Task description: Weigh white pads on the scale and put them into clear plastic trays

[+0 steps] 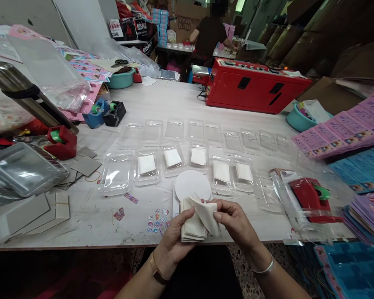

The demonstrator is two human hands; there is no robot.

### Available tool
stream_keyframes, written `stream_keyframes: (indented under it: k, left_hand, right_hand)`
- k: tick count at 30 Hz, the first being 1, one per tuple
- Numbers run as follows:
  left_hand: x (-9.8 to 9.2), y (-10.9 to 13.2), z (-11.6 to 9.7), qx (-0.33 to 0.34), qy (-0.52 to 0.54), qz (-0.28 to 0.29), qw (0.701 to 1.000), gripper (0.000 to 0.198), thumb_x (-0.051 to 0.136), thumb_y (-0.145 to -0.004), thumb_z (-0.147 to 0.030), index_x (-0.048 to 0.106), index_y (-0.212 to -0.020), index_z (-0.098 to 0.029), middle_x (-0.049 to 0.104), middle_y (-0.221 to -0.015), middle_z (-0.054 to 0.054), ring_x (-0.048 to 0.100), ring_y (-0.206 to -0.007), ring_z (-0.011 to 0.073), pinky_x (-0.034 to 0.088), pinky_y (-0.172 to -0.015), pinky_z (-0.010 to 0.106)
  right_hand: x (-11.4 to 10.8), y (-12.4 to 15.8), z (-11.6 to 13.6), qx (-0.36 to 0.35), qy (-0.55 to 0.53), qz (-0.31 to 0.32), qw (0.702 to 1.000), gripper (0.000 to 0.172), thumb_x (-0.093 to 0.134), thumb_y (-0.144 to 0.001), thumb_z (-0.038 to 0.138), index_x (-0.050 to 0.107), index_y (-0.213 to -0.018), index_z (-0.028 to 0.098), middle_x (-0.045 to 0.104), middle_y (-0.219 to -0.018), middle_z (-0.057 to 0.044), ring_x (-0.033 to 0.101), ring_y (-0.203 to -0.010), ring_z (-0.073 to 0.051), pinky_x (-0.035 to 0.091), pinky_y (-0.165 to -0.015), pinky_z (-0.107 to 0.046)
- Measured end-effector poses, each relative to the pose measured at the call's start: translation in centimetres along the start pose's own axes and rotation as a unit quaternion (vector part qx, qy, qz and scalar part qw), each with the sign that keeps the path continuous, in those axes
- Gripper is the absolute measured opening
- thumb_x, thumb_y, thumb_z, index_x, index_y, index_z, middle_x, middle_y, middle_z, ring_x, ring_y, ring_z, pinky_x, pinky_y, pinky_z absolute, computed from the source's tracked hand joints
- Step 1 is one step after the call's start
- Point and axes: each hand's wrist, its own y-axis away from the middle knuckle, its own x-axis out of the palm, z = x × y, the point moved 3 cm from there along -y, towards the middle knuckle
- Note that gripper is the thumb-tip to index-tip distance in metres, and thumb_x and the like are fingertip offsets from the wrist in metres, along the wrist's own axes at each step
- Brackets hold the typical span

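My left hand (177, 232) is closed round a stack of folded cream sheets (191, 228) at the table's front edge. With thumb and fingers, my right hand (233, 218) pinches one folded cream sheet (208, 216) that fans out from the stack. Just beyond my hands sits a round white plate (192, 185) on a white base, partly covered by the sheets. Behind it, clear plastic trays stand in a row, several with a white folded stack (147, 164) inside. The front left tray (116, 174) holds nothing.
More clear trays (175, 129) line up farther back. Red tape dispensers stand left (60, 143) and right (311, 199). A red machine (255, 87) occupies the back right. Grey cards (34, 216) lie at left, pink boxes (345, 124) at right. Another person (210, 35) works behind.
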Motion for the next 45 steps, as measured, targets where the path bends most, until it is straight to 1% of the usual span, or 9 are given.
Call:
stream_keyframes:
  k: [7,12,14,18,20,22,31,39,45]
  left_hand:
    - [-1.1,-0.4,-1.9,0.020,-0.032,-0.081,0.996,0.045,0.063,-0.075,-0.012,0.057,-0.119,-0.003,0.073,-0.084,0.013,0.068,-0.073,0.0231,0.053,-0.066,0.033]
    - [-2.4,0.7,-3.4,0.023,-0.051,-0.068,0.996,0.055,0.065,-0.071,-0.013,0.055,-0.124,-0.007,0.070,-0.102,0.017,0.065,-0.079,0.0212,0.050,-0.069,0.031]
    - [-2.7,1.1,-4.0,0.031,-0.050,-0.037,0.998,0.057,0.066,-0.068,-0.016,0.056,-0.124,-0.008,0.069,-0.097,0.014,0.062,-0.076,0.0193,0.048,-0.068,0.031]
    - [-2.6,1.3,-5.5,0.047,-0.042,0.040,0.997,0.062,0.066,-0.065,-0.019,0.056,-0.125,-0.009,0.064,-0.094,0.010,0.055,-0.071,0.0157,0.045,-0.066,0.029]
    - [-2.3,1.1,-6.2,0.050,-0.046,0.072,0.995,0.064,0.064,-0.064,-0.020,0.055,-0.127,-0.010,0.062,-0.094,0.009,0.052,-0.069,0.0143,0.043,-0.066,0.029]
    - [-2.0,0.6,-6.7,0.040,-0.054,0.097,0.993,0.068,0.063,-0.064,-0.021,0.052,-0.130,-0.010,0.060,-0.094,0.009,0.049,-0.068,0.0137,0.042,-0.065,0.029]
    - [-2.0,-2.3,-6.8,-0.010,-0.056,0.097,0.994,0.072,0.061,-0.064,-0.022,0.046,-0.133,-0.012,0.057,-0.090,0.007,0.047,-0.067,0.0145,0.042,-0.065,0.029]
    - [-1.3,-2.5,-7.1,0.004,-0.094,0.097,0.991,0.065,0.061,-0.065,-0.020,0.049,-0.127,-0.007,0.057,-0.091,0.009,0.046,-0.067,0.0133,0.043,-0.065,0.027]
    - [-0.2,1.8,-8.6,0.109,-0.123,0.156,0.974,0.079,0.068,-0.056,-0.023,0.048,-0.131,-0.006,0.056,-0.088,0.007,0.043,-0.062,0.0114,0.042,-0.057,0.026]
  right_hand:
    - [-1.8,-3.6,-1.4,0.078,-0.133,-0.053,0.987,0.030,0.076,-0.066,0.044,0.064,-0.069,0.016,0.059,-0.057,0.001,0.050,-0.050,-0.012,0.044,-0.051,-0.025]
    - [-4.1,-6.3,2.2,-0.075,0.155,-0.095,0.980,0.021,0.066,-0.080,0.036,0.061,-0.070,0.019,0.060,-0.066,0.000,0.052,-0.061,-0.014,0.045,-0.060,-0.027]
    - [-3.3,-7.2,3.7,-0.187,0.358,-0.072,0.912,0.014,0.061,-0.085,0.027,0.061,-0.074,0.020,0.062,-0.074,-0.001,0.055,-0.070,-0.016,0.047,-0.077,-0.035]
    - [0.2,-8.2,3.1,-0.341,0.634,0.032,0.693,0.020,0.050,-0.088,0.011,0.060,-0.074,0.019,0.061,-0.070,-0.002,0.054,-0.072,-0.018,0.034,-0.103,-0.050]
    - [1.5,-8.2,1.7,-0.362,0.682,0.076,0.631,0.027,0.043,-0.089,0.005,0.058,-0.072,0.019,0.058,-0.068,-0.002,0.053,-0.071,-0.018,0.033,-0.105,-0.050]
    - [2.1,-8.0,0.4,-0.374,0.694,0.093,0.608,0.028,0.042,-0.090,0.003,0.057,-0.071,0.019,0.056,-0.067,-0.002,0.051,-0.070,-0.018,0.032,-0.106,-0.049]
    - [2.5,-6.2,-0.8,-0.377,0.704,0.062,0.599,0.028,0.040,-0.095,0.008,0.060,-0.077,0.019,0.057,-0.068,-0.001,0.050,-0.070,-0.017,0.030,-0.106,-0.049]
    - [1.1,-5.1,0.1,-0.319,0.603,-0.011,0.731,0.011,0.056,-0.092,0.022,0.059,-0.101,0.017,0.069,-0.087,-0.006,0.062,-0.082,-0.021,0.036,-0.099,-0.048]
    - [-3.4,-0.5,2.7,-0.318,0.480,-0.198,0.794,0.004,0.060,-0.090,0.020,0.063,-0.092,0.022,0.068,-0.093,-0.007,0.064,-0.092,-0.023,0.045,-0.089,-0.044]
